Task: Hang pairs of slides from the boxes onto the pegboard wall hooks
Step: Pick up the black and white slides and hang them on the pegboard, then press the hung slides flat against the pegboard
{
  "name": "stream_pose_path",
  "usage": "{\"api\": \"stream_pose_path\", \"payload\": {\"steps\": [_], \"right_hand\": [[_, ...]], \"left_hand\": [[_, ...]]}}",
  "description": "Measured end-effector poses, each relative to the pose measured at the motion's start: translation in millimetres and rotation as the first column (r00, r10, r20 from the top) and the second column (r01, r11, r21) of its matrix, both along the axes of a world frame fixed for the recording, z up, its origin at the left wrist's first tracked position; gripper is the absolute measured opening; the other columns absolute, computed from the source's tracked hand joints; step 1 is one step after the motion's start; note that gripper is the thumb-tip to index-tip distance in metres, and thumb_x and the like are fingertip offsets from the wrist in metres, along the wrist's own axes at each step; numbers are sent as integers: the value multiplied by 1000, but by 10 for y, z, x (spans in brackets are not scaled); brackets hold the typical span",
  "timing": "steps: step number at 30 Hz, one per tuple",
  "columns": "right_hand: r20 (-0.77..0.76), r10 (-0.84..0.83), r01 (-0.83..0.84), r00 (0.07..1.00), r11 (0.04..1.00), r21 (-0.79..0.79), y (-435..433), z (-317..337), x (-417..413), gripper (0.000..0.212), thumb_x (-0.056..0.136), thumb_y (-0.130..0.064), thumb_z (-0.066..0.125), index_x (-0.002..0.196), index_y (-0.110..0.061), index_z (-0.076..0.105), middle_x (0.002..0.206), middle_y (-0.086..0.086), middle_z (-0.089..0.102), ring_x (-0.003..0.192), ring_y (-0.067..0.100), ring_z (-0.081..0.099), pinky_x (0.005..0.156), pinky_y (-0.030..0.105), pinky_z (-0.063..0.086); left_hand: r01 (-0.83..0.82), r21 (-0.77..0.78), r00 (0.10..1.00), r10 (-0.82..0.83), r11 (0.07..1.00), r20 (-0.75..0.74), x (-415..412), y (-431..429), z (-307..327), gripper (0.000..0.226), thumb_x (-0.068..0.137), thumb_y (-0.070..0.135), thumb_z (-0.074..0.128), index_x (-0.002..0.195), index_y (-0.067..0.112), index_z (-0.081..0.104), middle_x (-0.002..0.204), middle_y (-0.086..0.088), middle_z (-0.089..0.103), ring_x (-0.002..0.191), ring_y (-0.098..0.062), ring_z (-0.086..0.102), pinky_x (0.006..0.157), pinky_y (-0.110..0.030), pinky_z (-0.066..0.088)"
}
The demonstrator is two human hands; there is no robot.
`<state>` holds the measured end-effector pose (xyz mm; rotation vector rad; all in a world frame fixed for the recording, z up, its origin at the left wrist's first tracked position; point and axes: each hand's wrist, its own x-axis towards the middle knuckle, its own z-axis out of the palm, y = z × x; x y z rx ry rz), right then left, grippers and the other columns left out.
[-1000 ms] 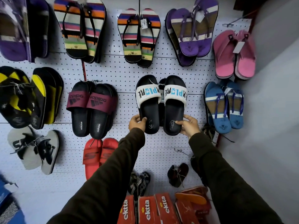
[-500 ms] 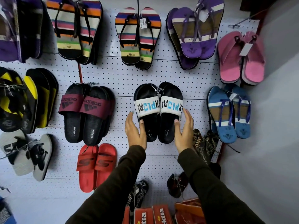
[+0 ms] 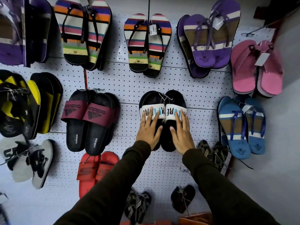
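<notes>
A pair of black slides with white lettered straps (image 3: pixel 163 101) hangs on the white pegboard wall (image 3: pixel 126 88), tied together at the top by a tag. My left hand (image 3: pixel 149 129) lies flat on the left slide, fingers spread and reaching onto its strap. My right hand (image 3: pixel 181 132) lies flat on the right slide the same way. Neither hand grips anything. The hook that carries the pair is hidden behind the slides.
Other pairs hang all around: black and maroon slides (image 3: pixel 90 120) to the left, blue flip-flops (image 3: pixel 241 125) to the right, striped flip-flops (image 3: pixel 146 44) above, red slides (image 3: pixel 95 171) below left. An orange box edge (image 3: pixel 196 219) shows at the bottom. A bare hook (image 3: pixel 250 34) sticks out at upper right.
My hands let go of the slides' lower ends and slid up onto their fronts, flat, with fingers on the straps. The pair now hangs on the wall by itself.
</notes>
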<state>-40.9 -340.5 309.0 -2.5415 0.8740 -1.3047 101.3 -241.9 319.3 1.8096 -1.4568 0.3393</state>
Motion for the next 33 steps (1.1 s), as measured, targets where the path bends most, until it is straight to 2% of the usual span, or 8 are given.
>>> {"api": "stream_pose_path", "payload": {"steps": [6, 9, 12, 17, 22, 27, 30, 33], "right_hand": [[120, -55, 60, 991, 997, -40, 234, -5, 120, 58, 104, -34, 37, 158, -18, 26, 170, 1, 10, 159, 25, 5, 126, 52, 19], [204, -34, 57, 978, 992, -111, 453, -16, 320, 53, 104, -29, 41, 155, -16, 35, 168, 4, 18, 158, 28, 11, 126, 54, 13], [234, 47, -10, 971, 987, -157, 722, -35, 653, 52, 103, -26, 44, 152, -12, 40, 167, 6, 20, 157, 29, 14, 124, 57, 19], [174, 188, -156, 967, 971, -180, 1260, -22, 1340, 54, 102, -28, 43, 155, -18, 35, 169, 3, 16, 159, 23, 7, 124, 53, 19], [120, 218, -191, 968, 960, -205, 1674, 21, 1930, 57, 103, -33, 40, 157, -19, 32, 170, 4, 14, 159, 23, 7, 126, 48, 20], [-148, 145, -180, 978, 949, -259, 1719, -51, 2241, 60, 102, -44, 35, 159, -25, 27, 170, -1, 12, 160, 24, 1, 127, 49, 17], [-222, 110, -163, 969, 957, -239, 1599, -118, 2266, 65, 100, -47, 35, 160, -27, 22, 171, -3, 9, 160, 23, -1, 127, 45, 20], [-254, 102, -153, 962, 970, -187, 1515, -143, 2265, 69, 99, -49, 36, 161, -27, 17, 171, -5, 3, 160, 21, -3, 124, 38, 24]], "left_hand": [[-20, -70, 997, 25, 997, 74, 90, 247, 7, 61, 97, 44, 31, 155, 31, 17, 166, 4, 5, 154, -23, 1, 126, -44, 8], [-55, -171, 993, 72, 984, 94, 276, 471, -26, 58, 98, 41, 33, 154, 31, 20, 165, 7, 10, 154, -20, 3, 125, -34, -4], [-110, -240, 988, 133, 964, 84, 570, 767, -72, 56, 99, 37, 34, 153, 31, 22, 165, 8, 11, 154, -15, -1, 123, -27, -14], [-198, -289, 970, 229, 937, 78, 1214, 1317, -80, 54, 98, 36, 36, 151, 29, 28, 164, 6, 16, 154, -19, 3, 124, -39, -4], [-281, -297, 951, 306, 913, 38, 1800, 1794, -92, 54, 98, 36, 33, 151, 26, 31, 163, 2, 21, 154, -22, 8, 125, -45, 5], [-306, -157, 947, 317, 939, 57, 2142, 1877, -167, 54, 99, 35, 32, 152, 24, 30, 163, -3, 19, 153, -28, 12, 124, -49, 13], [-258, -96, 960, 266, 961, 84, 2259, 1823, -226, 55, 99, 30, 38, 153, 23, 28, 164, -5, 17, 153, -30, 9, 122, -48, 20], [-240, -39, 964, 243, 970, 106, 2295, 1771, -247, 57, 98, 33, 38, 154, 26, 25, 165, -2, 13, 153, -30, 5, 124, -44, 19]]}}
